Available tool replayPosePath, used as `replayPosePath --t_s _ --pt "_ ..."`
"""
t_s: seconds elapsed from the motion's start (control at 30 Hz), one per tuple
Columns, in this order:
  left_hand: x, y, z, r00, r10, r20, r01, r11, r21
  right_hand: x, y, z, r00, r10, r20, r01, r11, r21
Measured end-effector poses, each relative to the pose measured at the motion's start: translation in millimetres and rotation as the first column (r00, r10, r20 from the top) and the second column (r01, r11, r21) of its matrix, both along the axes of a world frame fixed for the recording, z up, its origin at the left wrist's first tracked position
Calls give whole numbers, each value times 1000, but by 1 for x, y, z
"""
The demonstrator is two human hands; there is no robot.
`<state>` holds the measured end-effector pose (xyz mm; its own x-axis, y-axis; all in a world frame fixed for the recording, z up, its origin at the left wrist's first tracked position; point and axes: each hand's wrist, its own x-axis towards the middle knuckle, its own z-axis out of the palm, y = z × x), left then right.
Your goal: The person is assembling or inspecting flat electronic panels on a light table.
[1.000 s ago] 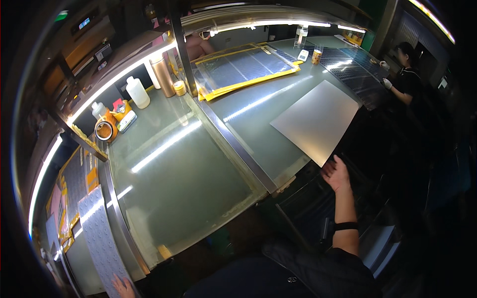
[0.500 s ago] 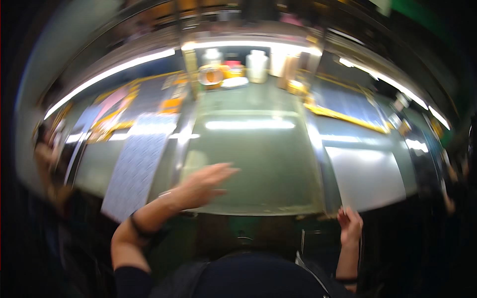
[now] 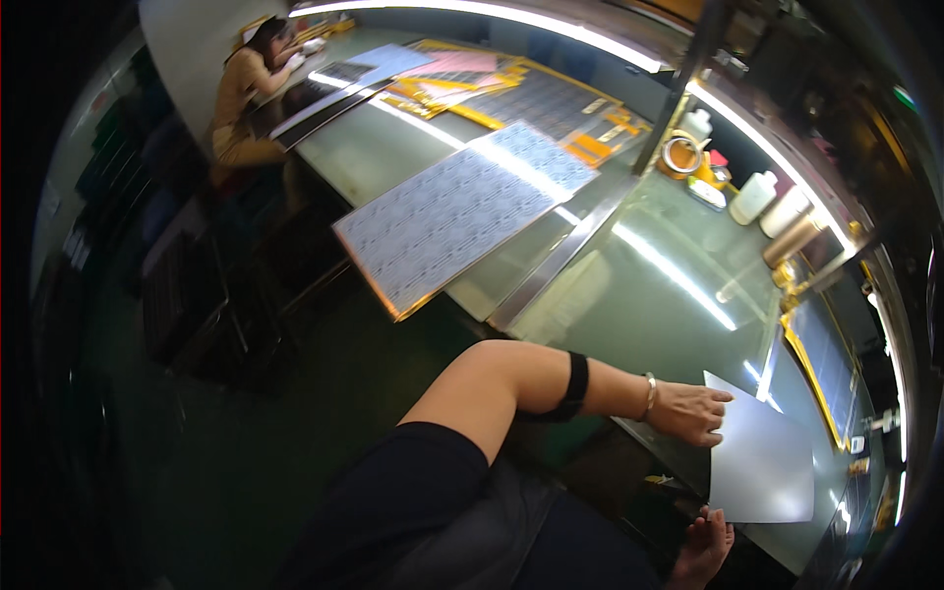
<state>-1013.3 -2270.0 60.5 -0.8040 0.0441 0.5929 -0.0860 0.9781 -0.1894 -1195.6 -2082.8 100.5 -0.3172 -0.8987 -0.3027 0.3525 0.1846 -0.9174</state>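
A smooth grey sheet (image 3: 762, 472) lies at the right, near the front edge of the glass-topped table. My left hand (image 3: 688, 411) reaches across my body and is closed at the sheet's left edge, its index finger over the top. At the sheet's near corner my right hand (image 3: 705, 544) has its fingertips pinched on the edge. Part of the right hand's grip is hidden by the sheet and shadow. My left wrist carries a bangle, and a black band circles the forearm.
A patterned grey-blue panel (image 3: 462, 211) overhangs the front edge at left. Metal dividers (image 3: 565, 258) split the table. White bottles (image 3: 754, 197) and a tape roll (image 3: 680, 155) stand at the back. Yellow-edged films (image 3: 818, 369) lie beyond. Another person (image 3: 251, 93) works at far left.
The view has swung and tilted, bringing the left table into sight. My left hand has crossed from the middle glass to the grey sheet. My right hand stays at its near corner.
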Motion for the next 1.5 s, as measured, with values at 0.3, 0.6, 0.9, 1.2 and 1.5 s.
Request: replayPosePath --t_s 0.3,0.6,0.9,1.2,1.5 --pt "26 3 41 863 239 -445 -44 913 405 23 -21 49 975 77 -208 -157 904 -399" --pt "150 -48 -16 707 707 15 202 -222 954 5 -71 -40 64 261 -963 -368 904 220" --pt "242 -37 8 607 790 -87 -10 117 993 33 -87 -61 -174 245 -954 -314 904 290" --pt "328 123 -48 -181 883 433 -983 -144 -117 57 -95 -28 186 174 -967 -463 884 70" --pt "240 156 65 300 744 597 -950 178 255 208 -146 -4 175 788 590 -954 284 -96"
